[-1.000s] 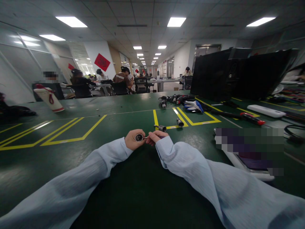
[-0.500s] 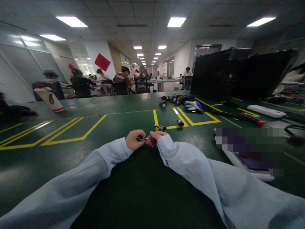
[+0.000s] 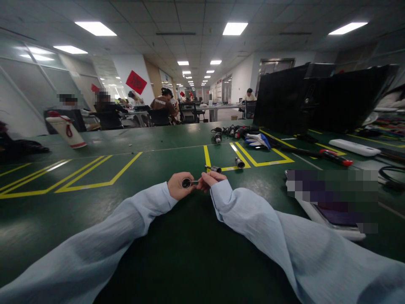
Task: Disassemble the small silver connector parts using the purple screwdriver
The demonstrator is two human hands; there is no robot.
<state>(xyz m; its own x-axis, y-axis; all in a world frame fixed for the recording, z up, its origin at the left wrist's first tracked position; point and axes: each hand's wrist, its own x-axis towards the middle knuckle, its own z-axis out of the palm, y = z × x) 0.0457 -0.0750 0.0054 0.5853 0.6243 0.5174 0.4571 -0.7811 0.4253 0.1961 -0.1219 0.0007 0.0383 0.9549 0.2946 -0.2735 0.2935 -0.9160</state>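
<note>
My left hand [image 3: 177, 185] is curled round a small round metal socket [image 3: 186, 183], its open end facing me. My right hand [image 3: 210, 180] pinches a thin metal tool [image 3: 193, 183] whose tip is at the socket's mouth. Both hands rest on the green table [image 3: 177, 236], with pale blue sleeves reaching back to me. Just beyond my right hand lie two more metal sockets, one [image 3: 215, 169] on the yellow line and one [image 3: 239, 162] to its right.
A heap of dark sockets [image 3: 229, 131] and a white-and-blue glove [image 3: 257, 141] lie farther back. A red-handled screwdriver [image 3: 337, 157], a white bar [image 3: 352, 147] and black monitors [image 3: 313, 99] stand right. A white cup [image 3: 68, 131] sits far left. People work at distant desks.
My hands have barely shifted. The thin tool in my right hand has slid a little against the socket's opening; the socket has turned slightly in my left hand.
</note>
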